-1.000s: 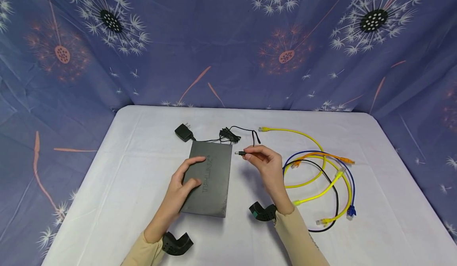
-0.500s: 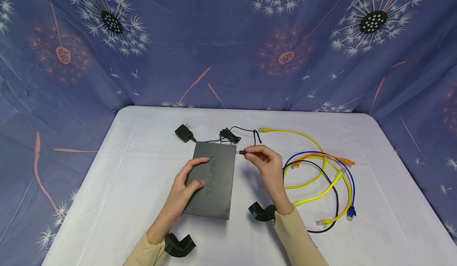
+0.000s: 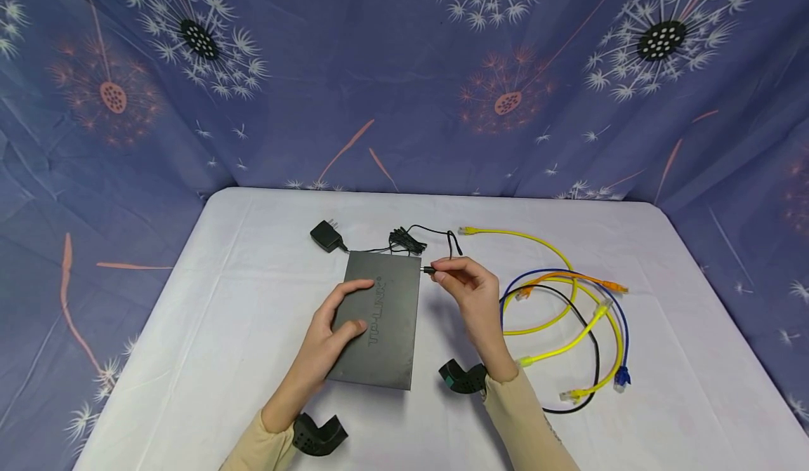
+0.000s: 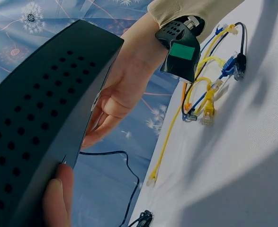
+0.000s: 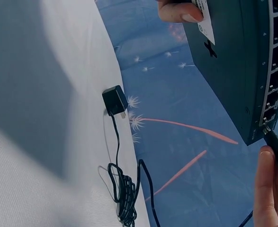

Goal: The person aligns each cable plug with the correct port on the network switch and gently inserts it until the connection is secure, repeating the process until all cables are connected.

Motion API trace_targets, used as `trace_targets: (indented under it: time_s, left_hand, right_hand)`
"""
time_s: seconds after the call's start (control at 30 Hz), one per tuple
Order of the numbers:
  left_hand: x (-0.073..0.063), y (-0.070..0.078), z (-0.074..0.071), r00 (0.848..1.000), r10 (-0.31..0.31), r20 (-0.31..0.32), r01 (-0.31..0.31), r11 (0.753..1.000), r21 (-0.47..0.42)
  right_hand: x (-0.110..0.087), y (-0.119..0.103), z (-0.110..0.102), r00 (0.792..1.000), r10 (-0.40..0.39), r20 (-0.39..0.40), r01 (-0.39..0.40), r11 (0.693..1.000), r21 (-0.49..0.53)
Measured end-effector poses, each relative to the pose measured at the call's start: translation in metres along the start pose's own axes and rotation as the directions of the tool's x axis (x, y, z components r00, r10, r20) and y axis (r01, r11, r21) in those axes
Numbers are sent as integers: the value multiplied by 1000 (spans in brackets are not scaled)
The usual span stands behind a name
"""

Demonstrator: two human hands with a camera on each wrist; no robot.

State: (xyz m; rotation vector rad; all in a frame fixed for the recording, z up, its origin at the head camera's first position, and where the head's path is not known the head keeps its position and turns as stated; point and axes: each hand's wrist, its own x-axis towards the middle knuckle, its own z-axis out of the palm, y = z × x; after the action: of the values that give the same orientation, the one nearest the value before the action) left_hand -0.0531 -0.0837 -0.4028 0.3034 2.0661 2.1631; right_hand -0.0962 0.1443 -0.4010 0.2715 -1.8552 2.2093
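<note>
A dark grey network switch [image 3: 395, 348], with a brand name embossed on top, is held up over the table by my left hand [image 3: 322, 341]. Thumb and forefinger lie on its top, and another fingertip [image 5: 179, 13] presses its labelled underside. To its right, my right hand [image 3: 470, 295] pinches the black barrel plug [image 5: 273, 141] of a power cord. In the right wrist view the plug's metal tip meets the port face at the corner beside a row of ports [image 5: 275, 85]. Whether the tip has entered the jack, I cannot tell.
A black power adapter [image 3: 326, 236] lies behind the switch, its cord bundled [image 3: 407, 241]. Several yellow, blue, orange and black cables lie coiled at the right, among them a yellow network cable [image 3: 565, 348]. A patterned blue curtain [image 3: 404, 71] hangs behind the white table [image 3: 189, 359].
My left hand has brought the switch rightward to the plug, closing the gap between them. The right hand has stayed almost in place, still pinching the plug.
</note>
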Motion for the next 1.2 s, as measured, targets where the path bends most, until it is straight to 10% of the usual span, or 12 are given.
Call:
trace_targets:
  time_s: [1.2]
  left_hand:
    - [3,3,-1,991,86,105,-97,990,105]
  right_hand:
    - [2,-4,0,997,-58,46,55,997,59]
